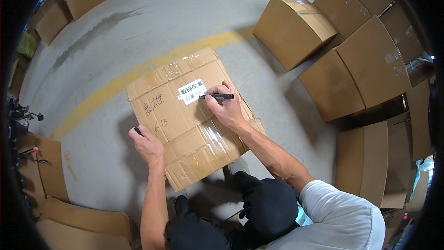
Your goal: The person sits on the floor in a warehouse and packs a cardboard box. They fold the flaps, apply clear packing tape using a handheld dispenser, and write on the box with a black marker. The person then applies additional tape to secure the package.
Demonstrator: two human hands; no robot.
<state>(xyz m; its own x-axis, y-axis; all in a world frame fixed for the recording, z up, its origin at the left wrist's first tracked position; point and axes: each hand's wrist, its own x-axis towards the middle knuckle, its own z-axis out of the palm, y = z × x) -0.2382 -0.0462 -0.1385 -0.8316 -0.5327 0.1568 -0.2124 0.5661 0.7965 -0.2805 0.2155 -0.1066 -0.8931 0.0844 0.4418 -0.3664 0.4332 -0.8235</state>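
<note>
A taped brown cardboard box [194,132] lies in front of me, turned at a slant, with handwriting on its left part. Near its middle sticks a white label [191,90] with printing and writing on it. My right hand [225,109] grips a black marker [222,96], its tip at the label's lower right. Against the box's left edge rests my left hand [149,145], fingers curled. Between its thumb and fingers shows a small black marker cap [138,130], partly hidden by the hand.
Large cardboard boxes [296,28] stand at the right, some stacked. An opened carton [88,222] lies at the lower left, beside dark tangled items [21,115]. A yellow line [106,95] crosses the grey floor behind the box. My knees [270,206] are close to its near edge.
</note>
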